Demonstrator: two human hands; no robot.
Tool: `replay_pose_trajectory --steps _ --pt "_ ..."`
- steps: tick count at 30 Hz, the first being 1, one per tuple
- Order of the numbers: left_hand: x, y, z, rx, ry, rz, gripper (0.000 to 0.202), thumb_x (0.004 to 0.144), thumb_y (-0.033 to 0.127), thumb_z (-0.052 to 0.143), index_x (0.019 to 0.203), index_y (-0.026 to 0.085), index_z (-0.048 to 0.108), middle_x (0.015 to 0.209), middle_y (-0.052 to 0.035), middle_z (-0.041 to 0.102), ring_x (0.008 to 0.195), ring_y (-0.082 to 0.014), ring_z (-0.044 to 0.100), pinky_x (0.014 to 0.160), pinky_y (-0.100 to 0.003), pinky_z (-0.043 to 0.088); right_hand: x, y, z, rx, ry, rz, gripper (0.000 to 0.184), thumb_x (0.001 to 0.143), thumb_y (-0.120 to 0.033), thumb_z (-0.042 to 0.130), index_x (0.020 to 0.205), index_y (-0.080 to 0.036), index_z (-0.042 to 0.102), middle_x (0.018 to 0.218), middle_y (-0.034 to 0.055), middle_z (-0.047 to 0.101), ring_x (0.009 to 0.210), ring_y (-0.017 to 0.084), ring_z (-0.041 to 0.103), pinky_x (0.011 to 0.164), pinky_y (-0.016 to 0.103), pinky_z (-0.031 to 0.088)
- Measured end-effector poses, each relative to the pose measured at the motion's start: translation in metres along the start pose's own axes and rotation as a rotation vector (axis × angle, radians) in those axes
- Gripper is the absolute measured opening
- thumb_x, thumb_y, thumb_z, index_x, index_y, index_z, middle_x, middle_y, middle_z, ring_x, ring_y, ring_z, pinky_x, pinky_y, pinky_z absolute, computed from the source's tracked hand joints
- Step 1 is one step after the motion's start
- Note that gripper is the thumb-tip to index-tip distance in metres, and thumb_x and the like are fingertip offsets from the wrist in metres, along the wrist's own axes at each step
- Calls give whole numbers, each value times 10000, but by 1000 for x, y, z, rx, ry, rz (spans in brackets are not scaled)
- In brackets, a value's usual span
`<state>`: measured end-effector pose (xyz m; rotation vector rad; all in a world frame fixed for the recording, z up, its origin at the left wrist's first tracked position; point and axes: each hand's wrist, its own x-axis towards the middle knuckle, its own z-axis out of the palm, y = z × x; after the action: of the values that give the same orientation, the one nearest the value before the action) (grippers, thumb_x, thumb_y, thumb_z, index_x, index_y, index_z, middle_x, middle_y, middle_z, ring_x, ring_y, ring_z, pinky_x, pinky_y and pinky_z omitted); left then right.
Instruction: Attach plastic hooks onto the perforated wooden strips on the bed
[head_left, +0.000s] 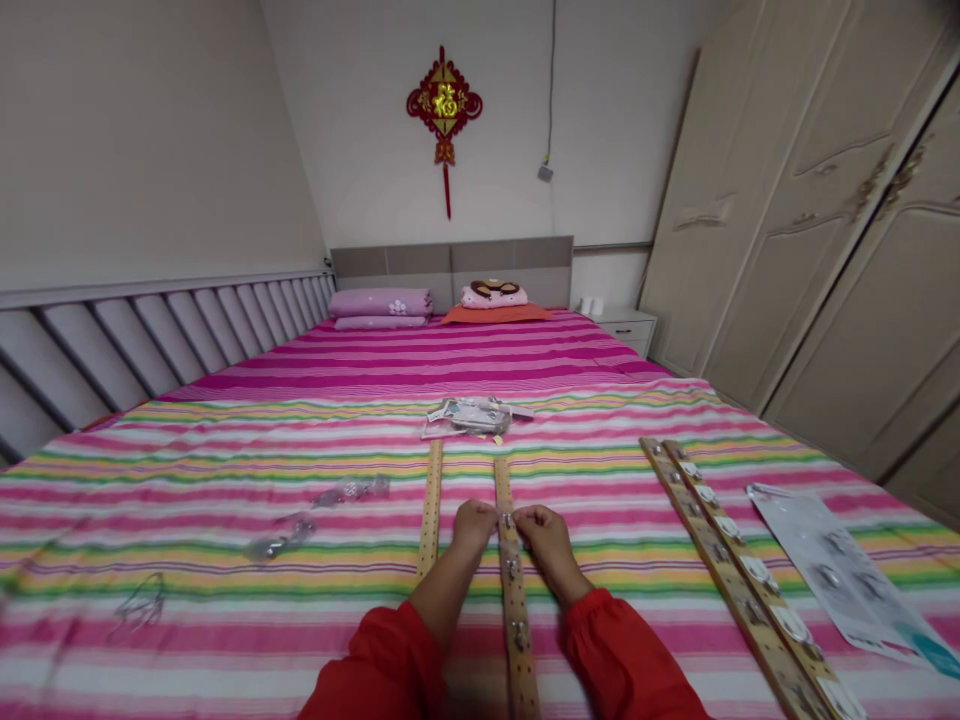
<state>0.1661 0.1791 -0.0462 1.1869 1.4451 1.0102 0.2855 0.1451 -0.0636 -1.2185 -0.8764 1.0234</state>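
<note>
Left hand (474, 524) and right hand (545, 530) both curled closed, pinching small metal fitting (506, 520) on wooden slat (514, 590); second slat (430, 520) just left, on striped bed (225, 520).

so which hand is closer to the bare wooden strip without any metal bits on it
Left. The left hand sits just right of the bare wooden strip, nearly touching it. The right hand lies beyond the studded strip, farther away.

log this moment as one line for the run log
left hand pinching metal fitting | right hand pinching same fitting | fitting on perforated wooden strip | second strip beside | striped bedsheet beneath
</note>
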Motion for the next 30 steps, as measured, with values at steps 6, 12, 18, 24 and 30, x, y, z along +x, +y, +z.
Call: replay_pose_trajectory --steps 6,12,18,24,30 --pt "3 -4 2 43 37 -11 218 524 158 619 371 199 469 366 22 467 479 -149 509 497 -244 326 -1 2 -1 -9 -2 -6 255 531 -388 717 616 -164 628 420 -56 508 383 95 393 388 226 281" --pt "-4 2 6 49 105 9 213 519 170 664 394 194 493 365 17 483 509 -168 551 510 -247 365 -8 -3 -2 -1 -20 -15 328 551 -447 725 672 -157 631 444 -59 510 379 88 377 388 229 279" --pt "0 23 -57 32 280 129 60 620 233 597 604 179 618 565 -1 613 592 -162 583 575 -248 430 -17 -7 -8 -10 -12 -32 368 631 -544 658 654 -180 613 391 -84 395 368 90 315 377 233 216" --pt "12 11 -152 79 670 83 115 688 290 537 747 195 567 760 -58 646 808 -236 604 742 -324 437 -16 -8 -5 -19 -4 -23 407 582 -597 664 589 -197 586 393 -82 373 374 96 305 385 242 207" --pt "29 -10 -170 119 696 -14 137 592 278 660 604 219 537 586 -42 605 748 -285 613 708 -351 416 -14 -4 -7 -27 -10 -18 403 608 -588 655 575 -199 553 412 -78 382 383 91 310 387 236 211"
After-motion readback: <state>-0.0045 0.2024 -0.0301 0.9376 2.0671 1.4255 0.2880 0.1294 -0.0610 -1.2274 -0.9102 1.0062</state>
